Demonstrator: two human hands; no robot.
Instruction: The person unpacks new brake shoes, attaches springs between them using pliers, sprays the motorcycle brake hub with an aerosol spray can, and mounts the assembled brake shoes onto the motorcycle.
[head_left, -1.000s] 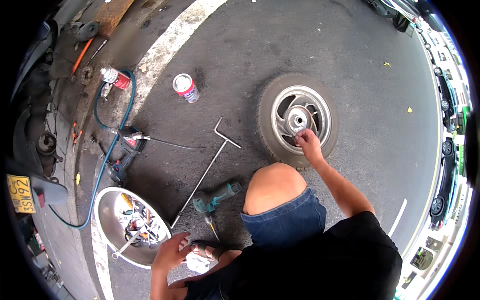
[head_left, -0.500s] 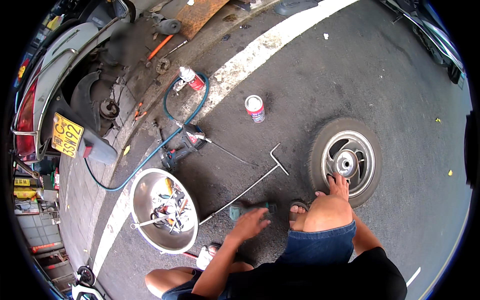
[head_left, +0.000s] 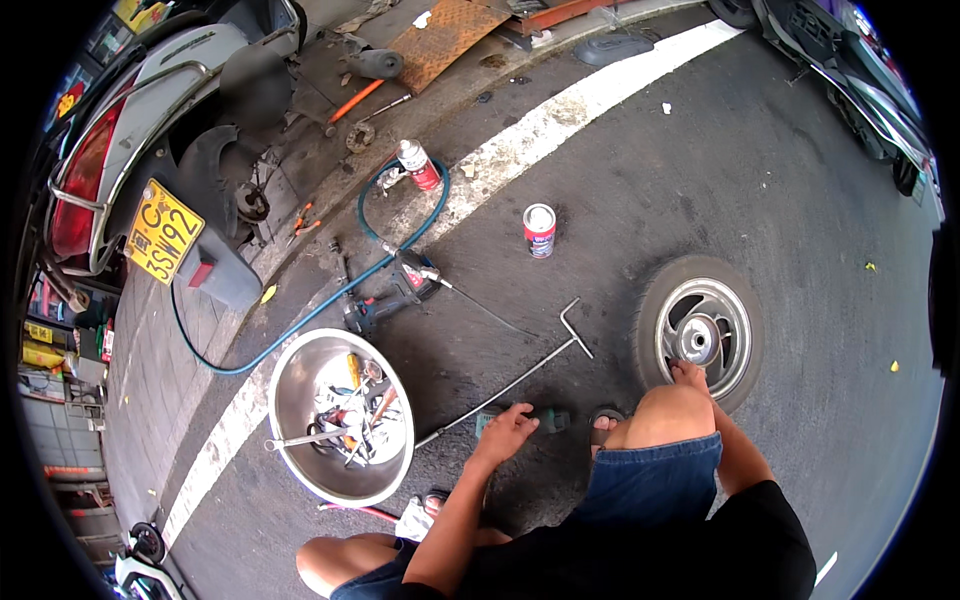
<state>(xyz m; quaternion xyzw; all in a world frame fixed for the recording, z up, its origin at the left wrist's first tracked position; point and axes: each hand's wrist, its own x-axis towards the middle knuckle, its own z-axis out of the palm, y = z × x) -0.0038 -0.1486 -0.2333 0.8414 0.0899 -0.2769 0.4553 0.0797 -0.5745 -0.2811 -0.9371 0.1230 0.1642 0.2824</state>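
My left hand [head_left: 508,434] is low over a green power tool [head_left: 550,420] on the asphalt, its fingers bent around the tool's middle and covering that part. On the right, my right hand [head_left: 690,377] is at the near side of a scooter wheel [head_left: 699,335], fingers closed at the rim opening beside the hub. My knee hides part of that hand. The wheel has a black tyre and silver spokes. A long T-shaped metal bar [head_left: 510,388] lies just beyond my left hand. To the left stands a steel bowl [head_left: 283,385] holding several hand tools.
Past the bowl lie a cordless impact wrench [head_left: 370,312], an air gun [head_left: 415,272] and a teal hose [head_left: 262,358]. Two cans stand farther out, a red-and-white spray can [head_left: 420,168] and a smaller can [head_left: 539,236]. A scooter [head_left: 165,90] occupies the upper left; another vehicle [head_left: 850,90] is upper right.
My left hand has come onto the green tool and its fingers have curled in. My right hand's fingers have drawn together at the wheel. The whole view has shifted slightly.
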